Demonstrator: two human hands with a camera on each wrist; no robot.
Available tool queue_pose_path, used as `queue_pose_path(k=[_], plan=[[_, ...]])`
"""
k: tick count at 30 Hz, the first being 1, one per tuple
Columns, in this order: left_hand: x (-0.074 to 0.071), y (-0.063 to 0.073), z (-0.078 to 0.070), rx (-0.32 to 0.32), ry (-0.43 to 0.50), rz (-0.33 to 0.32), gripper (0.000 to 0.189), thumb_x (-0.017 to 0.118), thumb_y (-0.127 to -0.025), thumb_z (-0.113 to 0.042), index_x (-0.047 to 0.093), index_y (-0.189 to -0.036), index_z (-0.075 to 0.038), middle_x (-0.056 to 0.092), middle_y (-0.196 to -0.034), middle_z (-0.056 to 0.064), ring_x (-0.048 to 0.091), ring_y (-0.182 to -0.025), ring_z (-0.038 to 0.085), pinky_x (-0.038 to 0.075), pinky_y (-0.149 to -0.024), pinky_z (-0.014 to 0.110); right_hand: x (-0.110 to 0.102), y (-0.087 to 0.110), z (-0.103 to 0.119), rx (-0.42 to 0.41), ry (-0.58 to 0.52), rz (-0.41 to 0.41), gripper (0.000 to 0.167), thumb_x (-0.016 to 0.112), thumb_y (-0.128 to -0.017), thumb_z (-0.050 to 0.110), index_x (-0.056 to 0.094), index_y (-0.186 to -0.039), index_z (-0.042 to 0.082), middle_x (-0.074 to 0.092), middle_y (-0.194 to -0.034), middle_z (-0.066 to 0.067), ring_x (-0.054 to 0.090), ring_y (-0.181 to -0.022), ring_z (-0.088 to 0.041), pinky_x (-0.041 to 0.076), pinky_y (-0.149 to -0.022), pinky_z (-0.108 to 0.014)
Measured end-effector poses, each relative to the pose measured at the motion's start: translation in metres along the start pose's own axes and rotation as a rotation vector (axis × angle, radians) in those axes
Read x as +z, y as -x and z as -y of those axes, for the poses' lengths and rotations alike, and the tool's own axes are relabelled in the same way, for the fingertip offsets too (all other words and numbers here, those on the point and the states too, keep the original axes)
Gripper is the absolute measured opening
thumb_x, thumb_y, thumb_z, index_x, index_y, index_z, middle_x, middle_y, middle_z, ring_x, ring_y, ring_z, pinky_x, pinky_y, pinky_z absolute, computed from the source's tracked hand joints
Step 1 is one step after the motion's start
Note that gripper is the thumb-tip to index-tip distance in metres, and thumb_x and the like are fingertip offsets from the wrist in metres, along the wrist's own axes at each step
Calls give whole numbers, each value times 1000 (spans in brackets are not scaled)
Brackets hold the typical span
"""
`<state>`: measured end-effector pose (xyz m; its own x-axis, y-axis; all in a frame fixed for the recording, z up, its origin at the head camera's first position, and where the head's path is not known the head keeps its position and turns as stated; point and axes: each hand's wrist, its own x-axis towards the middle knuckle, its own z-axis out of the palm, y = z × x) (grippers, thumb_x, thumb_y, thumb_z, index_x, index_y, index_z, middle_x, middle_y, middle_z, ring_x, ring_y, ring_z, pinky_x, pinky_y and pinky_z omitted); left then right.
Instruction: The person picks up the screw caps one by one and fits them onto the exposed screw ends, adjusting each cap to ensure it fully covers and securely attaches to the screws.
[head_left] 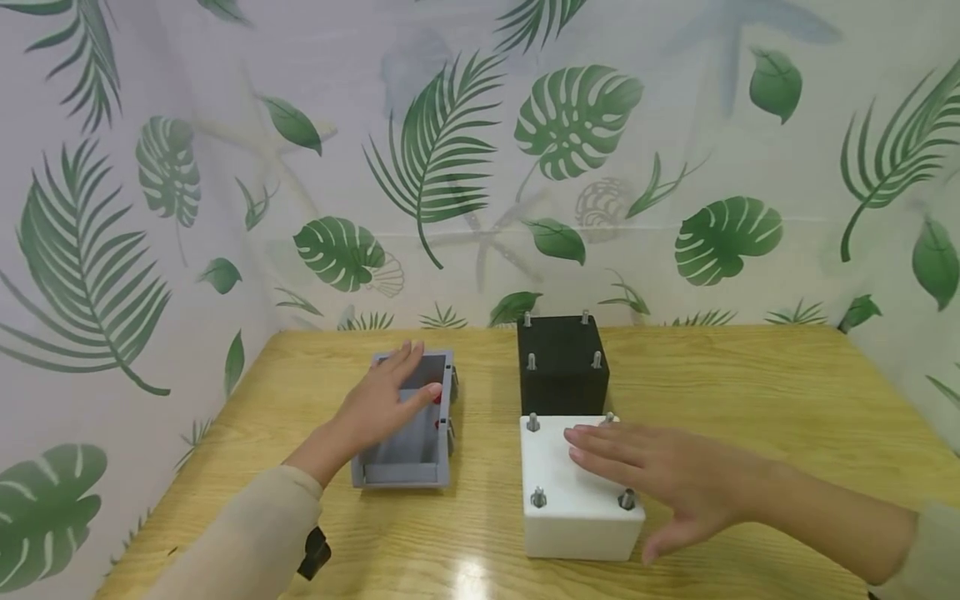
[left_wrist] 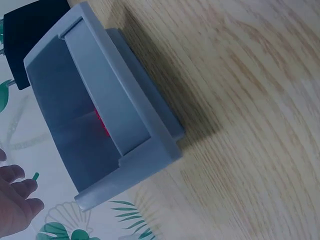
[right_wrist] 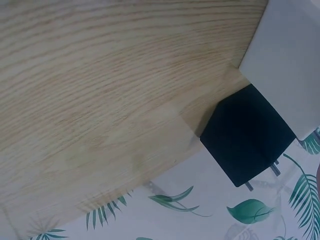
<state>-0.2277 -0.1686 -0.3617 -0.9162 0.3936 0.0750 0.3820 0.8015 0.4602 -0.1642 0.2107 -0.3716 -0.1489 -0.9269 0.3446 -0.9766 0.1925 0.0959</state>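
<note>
My left hand (head_left: 382, 400) hovers over a grey plastic bin (head_left: 401, 473), its fingers extended and nothing held. Small red things (left_wrist: 101, 122) show inside the bin, partly hidden by its front wall in the left wrist view. The fingers of my right hand (head_left: 675, 471) stretch flat over the top of a white box (head_left: 555, 533), with the thumb out past its near right corner. Threaded metal posts (head_left: 538, 497) stick up at the white box's corners; the far right one is partly covered by that hand.
Directly behind the white box stands a black box (head_left: 562, 392) with similar metal posts on top. Both boxes and the bin sit on a wood-grain table (head_left: 750, 375). A leaf-patterned curtain (head_left: 465, 292) hangs along the table's back and sides.
</note>
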Motion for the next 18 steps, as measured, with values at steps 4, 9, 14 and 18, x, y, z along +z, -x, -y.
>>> queue_pose_path(k=[4, 9, 14, 18], plan=[[-1, -2, 1, -28, 4, -2, 76, 41, -93, -62, 20, -151, -18, 17, -156, 9, 20, -143, 30, 15, -115, 56, 2, 0, 1, -8, 5, 5, 93, 30, -88, 73, 34, -144, -1, 35, -149, -18, 38, -134, -29, 24, -114, -28], [-1, -3, 2, -54, 50, 15, 78, 40, -92, -64, 20, -151, -19, 17, -156, 7, 23, -141, 34, 23, -111, 57, 4, -2, -1, -5, -19, 35, 96, 32, -86, 75, 31, -145, -2, 32, -151, -17, 34, -137, -28, 50, -91, -46], [-2, -4, 2, -77, 93, 25, 77, 41, -91, -64, 20, -151, -20, 19, -156, 6, 25, -141, 32, 28, -110, 55, 2, -7, -5, -29, -52, 76, 98, 44, -84, 72, 28, -146, -2, 28, -152, -17, 29, -140, -26, 50, -92, -48], [-1, -6, 3, -109, 86, 50, 79, 42, -91, -65, 18, -151, -20, 29, -153, 10, 38, -134, 34, 37, -103, 54, 1, -11, -9, -70, -51, 97, 103, 58, -79, 69, 27, -146, -2, 27, -152, -18, 28, -140, -27, 40, -106, -40]])
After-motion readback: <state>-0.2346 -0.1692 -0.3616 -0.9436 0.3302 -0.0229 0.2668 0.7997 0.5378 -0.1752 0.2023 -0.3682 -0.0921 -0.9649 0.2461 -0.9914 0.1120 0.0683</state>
